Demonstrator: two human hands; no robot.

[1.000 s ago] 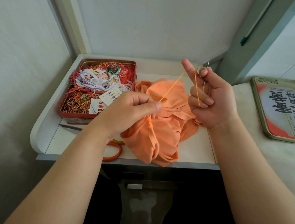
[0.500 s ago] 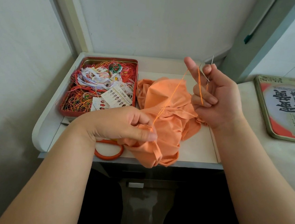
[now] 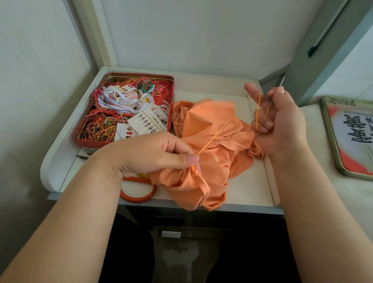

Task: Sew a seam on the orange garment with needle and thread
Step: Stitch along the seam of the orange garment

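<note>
The crumpled orange garment (image 3: 217,141) lies on the small white table (image 3: 251,187), its front fold hanging over the edge. My left hand (image 3: 155,154) pinches a bunched fold of the garment near the front. A taut orange thread (image 3: 217,134) runs from that fold up to my right hand (image 3: 277,122), raised at the right. My right hand pinches a thin silver needle (image 3: 275,95) that points upward, with the thread looped over its outstretched index finger.
A red tin (image 3: 170,108) full of tangled coloured threads and needle cards sits at the table's back left. Orange-handled scissors (image 3: 138,189) lie under my left wrist. A printed tin lid (image 3: 359,138) rests on the counter at right. A grey post stands behind my right hand.
My left hand has moved down toward the front edge with the fold. My right hand has drawn the needle farther up and right, pulling the thread longer.
</note>
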